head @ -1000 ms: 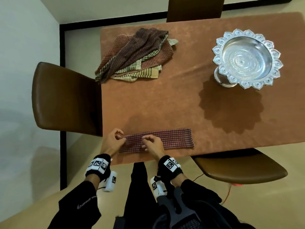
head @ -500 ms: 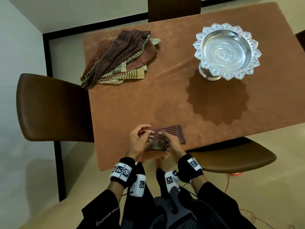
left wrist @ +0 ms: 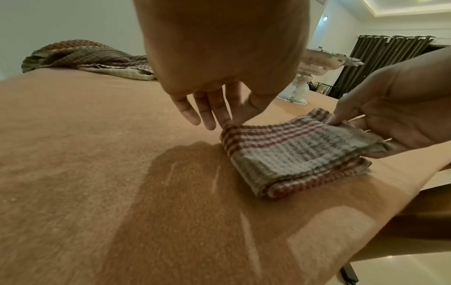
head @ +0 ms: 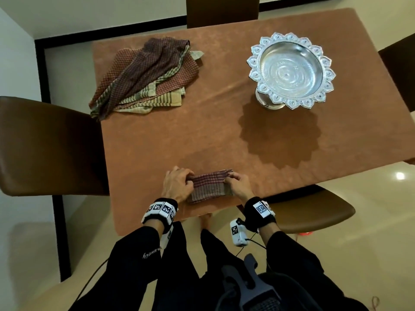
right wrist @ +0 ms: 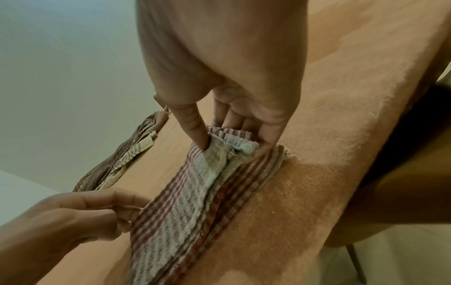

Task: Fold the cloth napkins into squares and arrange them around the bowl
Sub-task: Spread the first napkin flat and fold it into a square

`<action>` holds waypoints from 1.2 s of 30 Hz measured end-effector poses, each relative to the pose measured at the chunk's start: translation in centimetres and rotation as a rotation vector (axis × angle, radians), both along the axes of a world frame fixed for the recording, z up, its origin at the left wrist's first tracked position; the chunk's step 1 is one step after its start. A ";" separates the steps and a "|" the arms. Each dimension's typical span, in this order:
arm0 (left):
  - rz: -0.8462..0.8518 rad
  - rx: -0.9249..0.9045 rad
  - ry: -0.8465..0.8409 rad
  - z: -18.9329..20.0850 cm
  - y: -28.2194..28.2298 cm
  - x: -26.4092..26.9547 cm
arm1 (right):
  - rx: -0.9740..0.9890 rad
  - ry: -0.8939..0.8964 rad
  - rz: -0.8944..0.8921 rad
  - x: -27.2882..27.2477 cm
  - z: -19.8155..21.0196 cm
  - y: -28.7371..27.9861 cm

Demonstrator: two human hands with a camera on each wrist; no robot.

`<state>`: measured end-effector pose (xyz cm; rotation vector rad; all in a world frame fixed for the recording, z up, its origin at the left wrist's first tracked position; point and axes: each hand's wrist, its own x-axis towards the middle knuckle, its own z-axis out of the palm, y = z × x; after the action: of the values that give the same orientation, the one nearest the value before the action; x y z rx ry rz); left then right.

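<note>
A red-and-grey checked napkin (head: 210, 185) lies folded into a small thick rectangle near the table's front edge. My left hand (head: 189, 178) pinches its left end, thumb against fingers (left wrist: 229, 121). My right hand (head: 226, 179) pinches the loose layers at its right end between forefinger and thumb (right wrist: 231, 148). The top layer is slightly lifted there. The napkin (left wrist: 292, 154) shows several stacked layers along its near side. The silver scalloped pedestal bowl (head: 290, 70) stands empty at the far right. A heap of unfolded checked napkins (head: 146, 72) lies at the far left corner.
The brown-covered table (head: 202, 135) has bare cloth between the napkin, the heap and the bowl. Brown chairs stand at the left (head: 45, 144), front right (head: 314, 212), far side (head: 222, 10) and right (head: 399, 68).
A second ago the napkin was a long strip. It has been folded over into a short rectangle, and my hands have moved apart to its two ends.
</note>
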<state>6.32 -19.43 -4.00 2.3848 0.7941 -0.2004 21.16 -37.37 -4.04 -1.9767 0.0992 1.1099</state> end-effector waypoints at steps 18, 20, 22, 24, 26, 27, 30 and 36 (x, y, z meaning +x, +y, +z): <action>-0.044 0.075 -0.014 -2.0 -1.5 -1.0 | -0.259 -0.516 0.177 -0.4 -0.5 -1.4; -0.047 0.093 -0.029 -2.0 -1.9 -1.3 | -0.281 -0.556 0.183 -0.6 -0.7 -1.5; -0.053 0.126 -0.044 -2.0 -2.3 -1.5 | -0.292 -0.612 0.203 -0.7 -1.1 -1.7; -0.064 0.157 -0.047 -2.0 -3.0 -1.9 | -0.293 -0.688 0.222 -1.1 -1.4 -1.8; -0.077 0.176 -0.057 -2.2 -3.9 -2.2 | -0.279 -0.814 0.265 -1.4 -1.4 -1.9; -0.077 0.179 -0.074 -2.3 -4.3 -2.3 | -0.264 -0.886 0.309 -1.6 -1.3 -1.8; -0.106 0.189 -0.116 -2.5 -5.7 -2.3 | -0.194 -1.002 0.512 -2.8 -1.5 -1.0; -0.191 0.232 -0.016 -4.8 -7.5 -1.6 | -0.267 -1.014 0.786 -3.3 -5.5 0.3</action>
<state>4.74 -26.93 -8.76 2.6797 0.6099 -0.1739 17.90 -37.12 -9.52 -2.6763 -1.1904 0.3812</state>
